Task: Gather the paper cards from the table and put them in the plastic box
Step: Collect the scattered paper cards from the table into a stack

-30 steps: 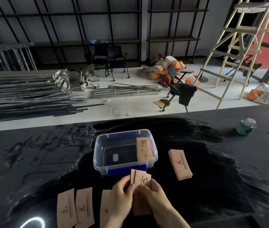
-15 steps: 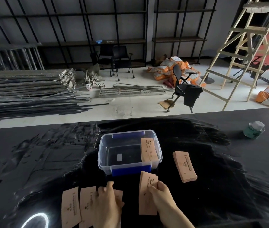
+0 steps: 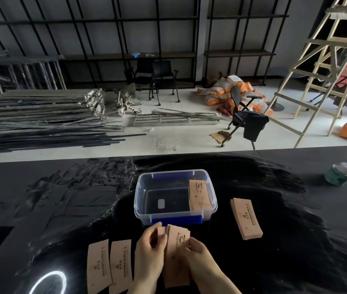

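A clear plastic box [image 3: 139, 200] with blue clips stands mid-table, with one brown paper card [image 3: 200, 195] leaning inside against its right wall. Just in front of the box, both hands hold a small bunch of brown cards [image 3: 177, 247]: my left hand [image 3: 149, 253] pinches a card at the bunch's left, my right hand [image 3: 200, 257] grips its right edge. Two single cards [image 3: 98, 266] [image 3: 120, 264] lie flat left of my hands. A stack of cards [image 3: 246, 218] lies right of the box.
A green tin with a white lid [image 3: 339, 174] stands at the far right of the black table [image 3: 62, 209]. A round light glare [image 3: 48, 281] shows near the front left edge. Beyond the table are metal bars, chairs, sacks and a wooden ladder.
My left hand picked a card off the table at the left and brought it to the bunch in my right hand. Two cards now lie at the left instead of three.
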Tool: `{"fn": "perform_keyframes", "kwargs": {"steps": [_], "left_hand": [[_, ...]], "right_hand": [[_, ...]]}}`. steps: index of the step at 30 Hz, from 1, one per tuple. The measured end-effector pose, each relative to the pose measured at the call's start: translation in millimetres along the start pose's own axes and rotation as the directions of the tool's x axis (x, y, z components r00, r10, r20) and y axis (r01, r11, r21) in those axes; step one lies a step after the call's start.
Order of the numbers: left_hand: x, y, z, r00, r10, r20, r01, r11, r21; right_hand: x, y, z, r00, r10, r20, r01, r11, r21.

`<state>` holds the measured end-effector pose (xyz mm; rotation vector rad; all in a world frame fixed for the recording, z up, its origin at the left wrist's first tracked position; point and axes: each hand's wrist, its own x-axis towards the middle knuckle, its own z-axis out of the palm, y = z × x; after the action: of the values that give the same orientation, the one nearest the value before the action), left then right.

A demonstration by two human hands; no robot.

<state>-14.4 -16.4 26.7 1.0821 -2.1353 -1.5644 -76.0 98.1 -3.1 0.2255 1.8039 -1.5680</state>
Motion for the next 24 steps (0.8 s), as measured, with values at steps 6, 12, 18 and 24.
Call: {"fn": "perform_keyframes", "kwargs": {"steps": [6,12,18,24], "left_hand": [[-1.6,-8.0,-15.4,0.991,0.094,-0.094,-0.070,0.970,0.232],[7.3,-28.9,-61.7,0.992,0.019,-0.121,0.068,0.740,0.669],[14.1,-33.7,-77.4,0.991,-0.041,-0.123,0.119,0.666,0.736],[21.6,-34.5,-87.6,0.989,-0.062,-0.135,0.141,0.670,0.729]], "right_hand": [[6.0,4.1,-3.6,0.998,0.026,-0.054,-0.025,1.000,0.013],[12.7,4.4,-15.8,0.990,0.124,-0.066,-0.120,0.991,0.059],[15.0,6.0,-11.0,0.989,0.130,-0.072,-0.127,0.991,0.051],[13.6,1.8,-10.0,0.985,0.138,-0.099,-0.133,0.990,0.053]]}}
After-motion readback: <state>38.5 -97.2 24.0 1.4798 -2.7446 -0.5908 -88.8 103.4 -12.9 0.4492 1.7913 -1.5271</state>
